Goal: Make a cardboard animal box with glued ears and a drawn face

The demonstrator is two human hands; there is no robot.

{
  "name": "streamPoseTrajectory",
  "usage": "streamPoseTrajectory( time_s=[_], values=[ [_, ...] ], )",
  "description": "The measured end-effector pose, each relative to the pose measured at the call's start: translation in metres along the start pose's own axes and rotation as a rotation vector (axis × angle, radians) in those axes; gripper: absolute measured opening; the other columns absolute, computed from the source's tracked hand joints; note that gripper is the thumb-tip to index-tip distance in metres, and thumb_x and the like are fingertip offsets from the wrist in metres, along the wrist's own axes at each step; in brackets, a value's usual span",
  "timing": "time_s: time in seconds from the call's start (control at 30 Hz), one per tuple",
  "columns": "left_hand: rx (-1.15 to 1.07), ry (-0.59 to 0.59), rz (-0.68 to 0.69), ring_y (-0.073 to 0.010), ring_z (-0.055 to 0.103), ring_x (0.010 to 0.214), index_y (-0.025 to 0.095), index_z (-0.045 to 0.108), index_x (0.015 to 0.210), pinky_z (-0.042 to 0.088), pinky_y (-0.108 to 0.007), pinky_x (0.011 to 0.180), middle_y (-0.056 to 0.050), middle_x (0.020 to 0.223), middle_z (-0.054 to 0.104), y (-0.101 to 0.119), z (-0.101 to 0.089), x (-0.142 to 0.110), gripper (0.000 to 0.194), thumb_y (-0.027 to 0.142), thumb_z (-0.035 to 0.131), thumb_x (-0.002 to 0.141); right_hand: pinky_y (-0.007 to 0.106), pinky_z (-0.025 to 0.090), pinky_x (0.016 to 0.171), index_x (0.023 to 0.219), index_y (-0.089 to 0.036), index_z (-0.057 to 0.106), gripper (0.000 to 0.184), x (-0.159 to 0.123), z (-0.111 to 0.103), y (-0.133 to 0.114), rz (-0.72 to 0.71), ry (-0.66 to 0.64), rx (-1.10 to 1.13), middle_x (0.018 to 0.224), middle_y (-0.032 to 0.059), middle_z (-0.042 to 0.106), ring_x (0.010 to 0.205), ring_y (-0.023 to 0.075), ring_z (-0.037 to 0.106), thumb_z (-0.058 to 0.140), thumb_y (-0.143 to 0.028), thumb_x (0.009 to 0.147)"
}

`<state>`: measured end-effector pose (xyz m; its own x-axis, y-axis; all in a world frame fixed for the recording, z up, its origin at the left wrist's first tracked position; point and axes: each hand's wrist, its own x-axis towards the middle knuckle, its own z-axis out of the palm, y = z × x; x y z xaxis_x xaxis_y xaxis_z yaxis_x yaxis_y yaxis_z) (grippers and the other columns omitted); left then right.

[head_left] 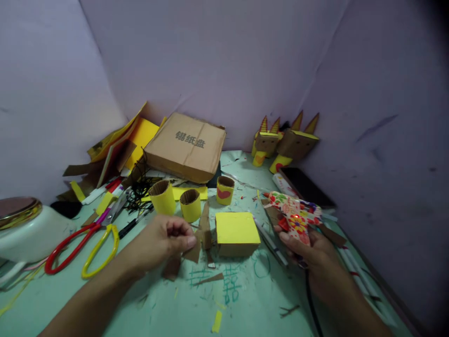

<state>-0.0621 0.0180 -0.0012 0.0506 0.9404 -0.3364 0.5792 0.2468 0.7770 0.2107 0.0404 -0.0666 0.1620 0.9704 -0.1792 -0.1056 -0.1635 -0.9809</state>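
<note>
My left hand (168, 241) pinches a small brown cardboard piece (193, 252) between thumb and fingers, over several cardboard scraps. In my right hand (312, 255) is a glue gun (296, 213) with a floral pattern, its nozzle toward the left and a cord (311, 304) trailing down. Between the hands sits a cardboard box with a yellow top (237, 228). Behind it stands a yellow cardboard ring (225, 193) with a red heart. Two more yellow rings, a larger one (162, 198) and a smaller one (190, 206), stand beyond my left hand.
Scissors (100, 231) with red and yellow handles lie at left, near a white rounded object (31, 234). A large cardboard box (185, 147) is at the back. Horned cardboard figures (294, 142) and a dark flat device (307, 187) are at right.
</note>
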Motion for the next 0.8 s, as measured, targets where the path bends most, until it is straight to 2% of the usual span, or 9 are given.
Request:
streamPoseTrajectory(
  time_s=[0.07, 0.17, 0.23, 0.33, 0.53, 0.63, 0.7, 0.73, 0.8],
  values=[
    [-0.13, 0.088, 0.098, -0.0079, 0.036, 0.045, 0.017, 0.056, 0.06, 0.027, -0.021, 0.044, 0.005, 0.05, 0.047, 0.02, -0.001, 0.003, 0.02, 0.037, 0.058, 0.06, 0.02, 0.031, 0.037, 0.076, -0.014, 0.066, 0.032, 0.001, 0.006, -0.006, 0.006, 0.017, 0.047, 0.052, -0.0032, 0.056, 0.042, 0.0095, 0.044, 0.08, -0.031, 0.052],
    [-0.149, 0.158, 0.235, -0.0094, 0.042, 0.051, 0.016, 0.059, 0.059, 0.032, -0.022, 0.049, 0.004, 0.054, 0.052, 0.05, 0.008, 0.015, 0.016, 0.032, 0.059, 0.059, 0.02, 0.028, 0.037, 0.067, -0.014, 0.061, 0.03, 0.004, 0.018, -0.025, -0.031, 0.036, 0.047, 0.044, -0.0057, 0.05, 0.039, 0.0081, 0.039, 0.08, -0.03, 0.051],
    [-0.155, 0.156, 0.278, -0.0102, 0.044, 0.053, 0.016, 0.06, 0.058, 0.034, -0.023, 0.051, 0.004, 0.054, 0.053, 0.063, 0.015, 0.023, 0.014, 0.029, 0.059, 0.059, 0.02, 0.027, 0.037, 0.069, -0.013, 0.061, 0.03, 0.005, 0.028, -0.04, -0.082, -0.013, 0.048, 0.047, -0.0044, 0.054, 0.039, 0.0076, 0.039, 0.08, -0.028, 0.05],
    [-0.175, 0.158, 0.317, -0.0103, 0.043, 0.052, 0.016, 0.059, 0.058, 0.035, -0.023, 0.052, 0.004, 0.053, 0.052, 0.071, 0.027, 0.033, 0.012, 0.027, 0.059, 0.06, 0.02, 0.03, 0.036, 0.071, -0.013, 0.062, 0.029, 0.004, 0.044, -0.057, -0.126, -0.08, 0.042, 0.059, 0.0001, 0.063, 0.039, 0.0076, 0.043, 0.078, -0.024, 0.05],
    [-0.179, 0.15, 0.329, -0.0117, 0.047, 0.053, 0.017, 0.057, 0.056, 0.038, -0.024, 0.054, 0.003, 0.054, 0.055, 0.07, 0.044, 0.04, 0.011, 0.024, 0.056, 0.064, 0.02, 0.034, 0.035, 0.069, -0.015, 0.06, 0.03, 0.003, 0.063, -0.051, -0.072, -0.109, 0.063, 0.054, -0.0017, 0.062, 0.04, 0.0102, 0.047, 0.077, -0.021, 0.044],
    [-0.143, 0.178, 0.319, -0.0148, 0.054, 0.061, 0.016, 0.062, 0.067, 0.041, -0.026, 0.059, 0.0, 0.063, 0.062, 0.066, 0.038, 0.034, 0.011, 0.025, 0.055, 0.066, 0.02, 0.035, 0.035, 0.068, -0.015, 0.059, 0.029, 0.006, 0.062, -0.044, -0.094, -0.099, 0.037, 0.055, -0.0012, 0.062, 0.041, 0.0109, 0.048, 0.076, -0.021, 0.045],
    [0.011, 0.239, 0.287, -0.0178, 0.057, 0.067, 0.017, 0.063, 0.075, 0.042, -0.027, 0.062, -0.003, 0.072, 0.065, 0.055, 0.024, 0.025, 0.016, 0.029, 0.054, 0.069, 0.02, 0.034, 0.034, 0.068, -0.016, 0.058, 0.029, 0.01, 0.059, -0.041, -0.127, -0.078, 0.021, 0.055, -0.0017, 0.061, 0.04, 0.0101, 0.047, 0.076, -0.021, 0.046],
    [0.157, 0.26, 0.249, -0.0195, 0.058, 0.068, 0.018, 0.063, 0.074, 0.041, -0.029, 0.062, -0.003, 0.072, 0.066, 0.045, 0.015, 0.019, 0.017, 0.032, 0.053, 0.071, 0.02, 0.033, 0.034, 0.068, -0.016, 0.058, 0.029, 0.011, 0.057, -0.04, -0.145, -0.066, 0.011, 0.054, -0.0021, 0.06, 0.039, 0.0097, 0.045, 0.076, -0.022, 0.046],
    [0.48, 0.281, 0.08, -0.0225, 0.056, 0.062, 0.021, 0.06, 0.063, 0.034, -0.03, 0.055, -0.004, 0.062, 0.063, 0.019, -0.002, 0.006, 0.022, 0.038, 0.051, 0.073, 0.021, 0.033, 0.033, 0.068, -0.016, 0.058, 0.028, 0.014, 0.054, -0.038, -0.178, -0.047, -0.003, 0.053, -0.0023, 0.06, 0.037, 0.0093, 0.044, 0.076, -0.023, 0.048]
  ],
)
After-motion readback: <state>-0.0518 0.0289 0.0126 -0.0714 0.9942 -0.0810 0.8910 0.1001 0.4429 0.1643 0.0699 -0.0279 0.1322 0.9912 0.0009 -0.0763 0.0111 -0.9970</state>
